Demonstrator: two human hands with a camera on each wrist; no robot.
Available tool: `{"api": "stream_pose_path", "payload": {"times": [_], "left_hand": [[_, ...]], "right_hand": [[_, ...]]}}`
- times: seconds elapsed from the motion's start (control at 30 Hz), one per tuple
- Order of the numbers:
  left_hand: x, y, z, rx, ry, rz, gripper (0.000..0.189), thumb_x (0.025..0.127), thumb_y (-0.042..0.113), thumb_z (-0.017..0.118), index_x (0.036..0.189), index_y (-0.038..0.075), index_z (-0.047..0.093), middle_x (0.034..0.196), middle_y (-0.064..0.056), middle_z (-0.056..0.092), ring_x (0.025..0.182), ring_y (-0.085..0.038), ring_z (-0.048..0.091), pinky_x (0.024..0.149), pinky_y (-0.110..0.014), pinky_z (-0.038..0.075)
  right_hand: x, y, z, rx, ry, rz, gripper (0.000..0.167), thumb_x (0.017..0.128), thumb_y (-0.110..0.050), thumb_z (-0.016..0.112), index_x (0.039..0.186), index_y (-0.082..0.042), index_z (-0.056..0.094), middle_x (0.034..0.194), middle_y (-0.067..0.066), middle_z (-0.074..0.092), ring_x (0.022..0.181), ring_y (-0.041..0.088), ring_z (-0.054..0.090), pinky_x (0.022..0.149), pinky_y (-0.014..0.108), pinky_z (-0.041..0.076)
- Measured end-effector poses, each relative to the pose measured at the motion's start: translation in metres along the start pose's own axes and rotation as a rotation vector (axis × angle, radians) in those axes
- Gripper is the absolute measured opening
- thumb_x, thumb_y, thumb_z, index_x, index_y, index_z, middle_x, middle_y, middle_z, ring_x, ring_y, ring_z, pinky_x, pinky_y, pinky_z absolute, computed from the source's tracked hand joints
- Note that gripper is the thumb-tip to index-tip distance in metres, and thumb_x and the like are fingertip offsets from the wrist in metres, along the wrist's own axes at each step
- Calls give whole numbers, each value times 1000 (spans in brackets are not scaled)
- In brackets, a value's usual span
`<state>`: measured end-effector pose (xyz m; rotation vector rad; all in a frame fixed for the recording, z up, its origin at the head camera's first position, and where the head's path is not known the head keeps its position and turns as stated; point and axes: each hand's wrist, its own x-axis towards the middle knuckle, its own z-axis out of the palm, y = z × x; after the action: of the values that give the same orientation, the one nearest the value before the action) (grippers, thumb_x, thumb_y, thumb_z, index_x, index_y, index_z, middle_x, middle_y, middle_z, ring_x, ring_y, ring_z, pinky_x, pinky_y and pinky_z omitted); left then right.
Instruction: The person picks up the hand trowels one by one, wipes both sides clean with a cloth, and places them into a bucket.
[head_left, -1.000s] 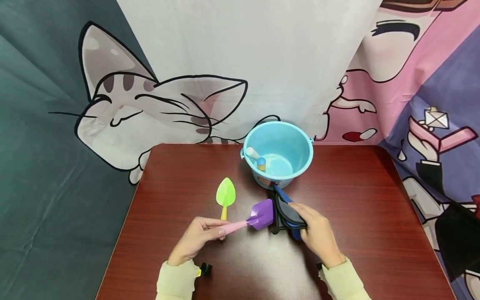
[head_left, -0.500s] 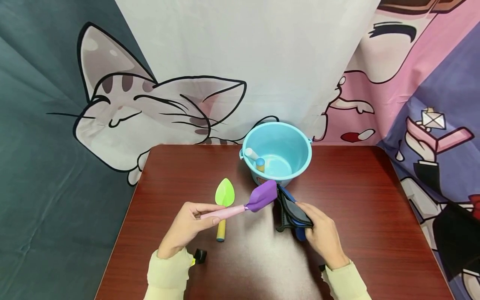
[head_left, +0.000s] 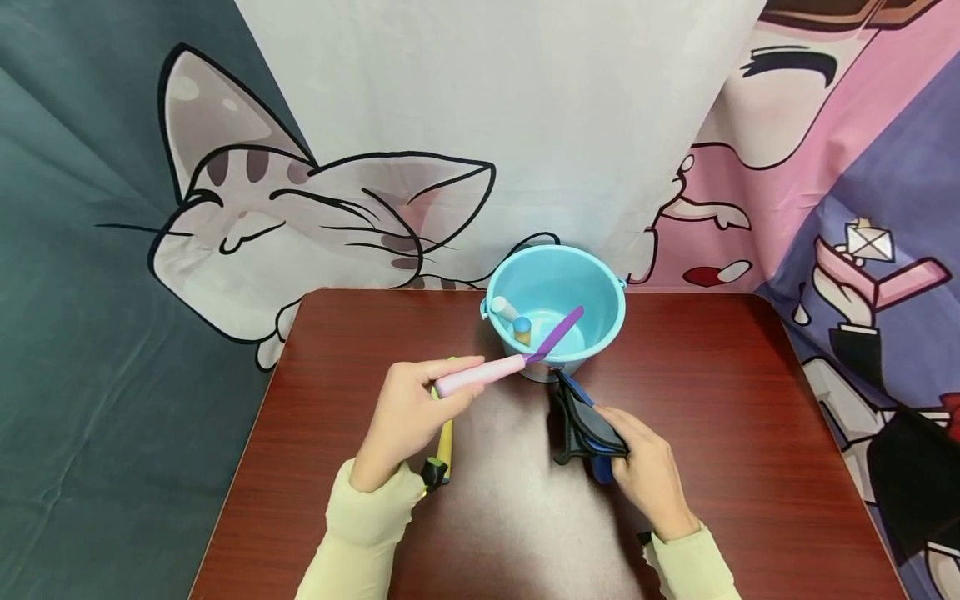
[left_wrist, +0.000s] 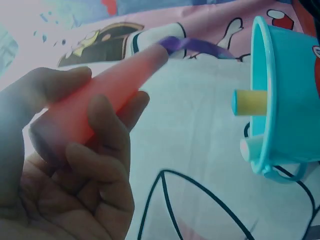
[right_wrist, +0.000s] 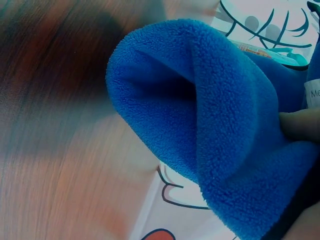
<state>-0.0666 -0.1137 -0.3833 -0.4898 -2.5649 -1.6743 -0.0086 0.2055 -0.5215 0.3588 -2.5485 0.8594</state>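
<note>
Centrally, the left hand (head_left: 411, 408) grips a purple shovel (head_left: 517, 362) by its pink handle (head_left: 480, 375), blade (head_left: 557, 335) toward the blue bucket (head_left: 585, 279); the right hand (head_left: 651, 471) holds a blue-and-black cloth item (head_left: 592, 427).

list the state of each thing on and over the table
Pink-handled shovel: held tilted in the left grip
Grey-and-blue fabric piece: held in the right grip
Blue bucket: upright, open-topped
White handle: slanted, in the bucket
Blue-tipped handle: also in the bucket
Yellow-handled tool: lying on the table, partly hidden
</note>
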Motion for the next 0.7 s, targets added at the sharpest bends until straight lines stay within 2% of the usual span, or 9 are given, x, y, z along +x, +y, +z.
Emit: {"api": "stream_pose_path", "payload": {"times": [0.07,0.13,0.27,0.4,0.53,0.7], "left_hand": [[7,4,7,49,17,49,25,85,25,81,110,24,80,98,13,75,64,-11,54,50,-26,43],[15,7,14,101,33,107,24,86,25,79,110,24,80,98,15,75,66,-7,56,55,-26,45],[29,9,33,244,82,245,25,85,20,78,109,19,80,98,8,76,72,-6,63,63,-26,50],[43,5,53,393,123,361,24,82,12,76,106,14,80,98,2,77,77,-13,69,68,-29,53],[55,-1,70,473,127,390,21,81,6,75,101,11,79,96,1,77,81,-16,68,73,-32,54],[61,-5,87,570,131,378,15,86,5,70,98,13,75,91,3,74,74,-19,63,66,-32,53]], "right_hand": [[0,0,0,0,1,4,65,66,20,59,123,-8,72,118,7,71,105,27,69,88,33,47],[0,0,0,1,2,5,65,66,20,59,122,-8,72,118,8,71,105,27,69,88,32,48],[-1,0,1,9,3,4,65,66,20,59,123,-9,72,118,8,71,105,27,69,92,23,46],[-1,0,1,17,6,6,65,66,21,60,123,-10,72,118,8,71,105,27,69,94,18,43],[-1,-1,2,21,8,3,65,67,20,61,123,-10,72,117,8,71,104,28,69,93,20,45],[-1,-1,4,25,5,2,65,67,19,60,123,-11,72,117,8,71,103,28,70,92,21,45]]}}
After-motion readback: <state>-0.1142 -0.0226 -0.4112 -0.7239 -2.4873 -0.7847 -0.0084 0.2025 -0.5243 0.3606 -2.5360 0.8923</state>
